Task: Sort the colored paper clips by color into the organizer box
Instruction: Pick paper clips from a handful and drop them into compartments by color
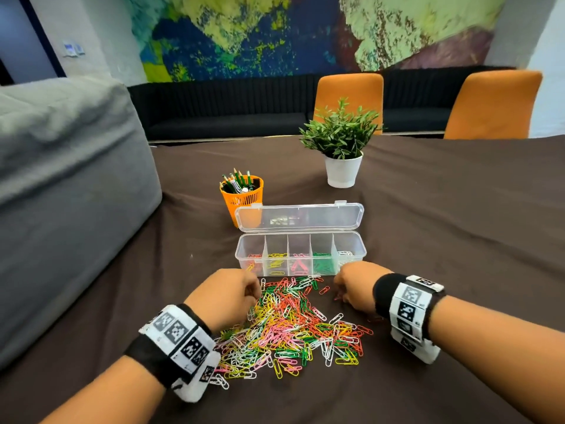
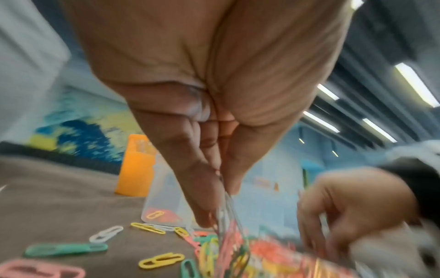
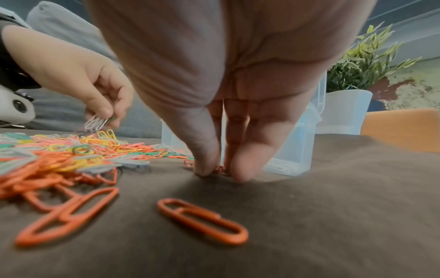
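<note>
Two hands work the far edge of the pile [image 1: 293, 325], just short of the box [image 1: 301, 254]. The left hand [image 1: 226, 296] pinches a small bunch of white clips [image 3: 95, 122] between thumb and fingertips, lifted just above the heap. The right hand [image 1: 354, 289] has thumb and fingers pressed down on the surface [image 1: 443, 240], closing on an orange clip [image 3: 221, 170] that lies flat beside the pile's right fringe; whether it has it off the cloth I cannot tell.

The box lies crosswise directly beyond both hands, lid [image 1: 299, 217] open and leaning away, so its five cells are reachable from above. Orange lies in the leftmost cell, white in the rightmost, which I judge means each hand holds the colour belonging to the far end, and the paths could cross. The right hand sits nearer the white cell, the left nearer orange.

Room is open over the box; a pencil cup [image 1: 241, 195] stands behind its left end and a plant [image 1: 342, 148] further back right.
</note>
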